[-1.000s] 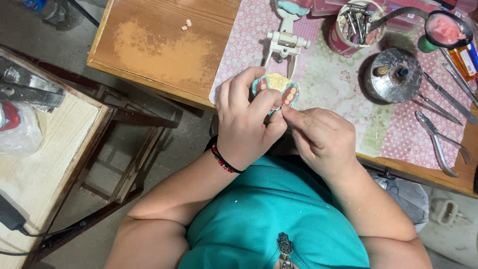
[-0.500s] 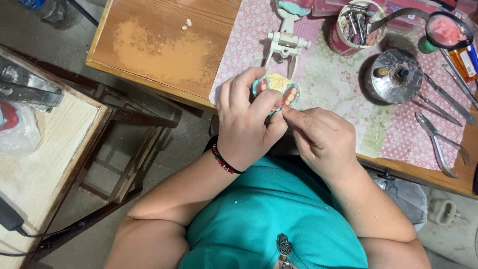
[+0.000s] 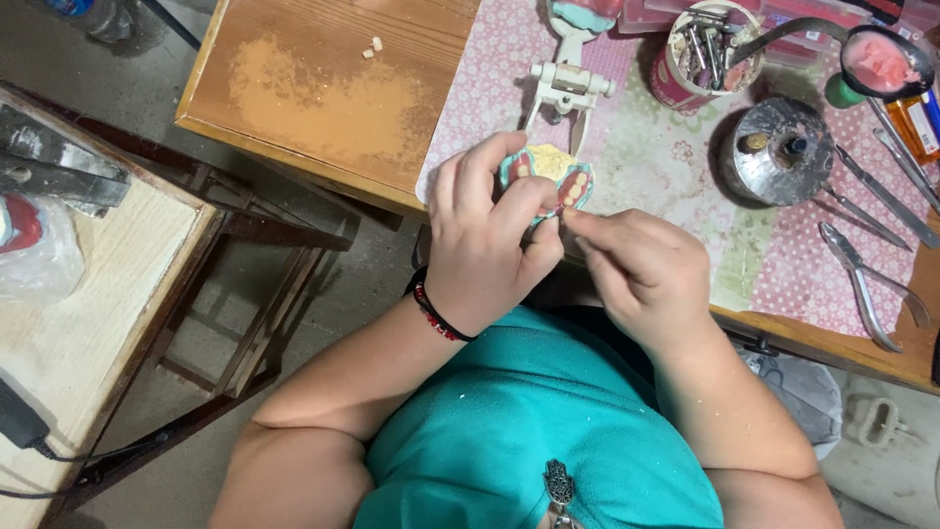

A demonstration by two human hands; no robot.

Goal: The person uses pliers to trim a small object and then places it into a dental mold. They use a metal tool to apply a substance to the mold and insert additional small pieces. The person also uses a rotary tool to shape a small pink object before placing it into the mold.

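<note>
Head view: we hold the denture model [image 3: 550,174] in our left hand [image 3: 487,240], fingers wrapped around it just above the table's near edge, while our right hand [image 3: 641,272] pinches at its teeth, apparently adjusting one. Steady, fine fingertip pressure seems needed here. Farther off, a cup [image 3: 707,54] holds metal tools; a round metal burner [image 3: 774,152] sits beside it.

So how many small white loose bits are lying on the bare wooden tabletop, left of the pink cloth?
2. Both small white bits lie close together near the far edge of the brown wooden tabletop, left of the pink patterned cloth. More may be hidden under the cloth or outside the view.
</note>
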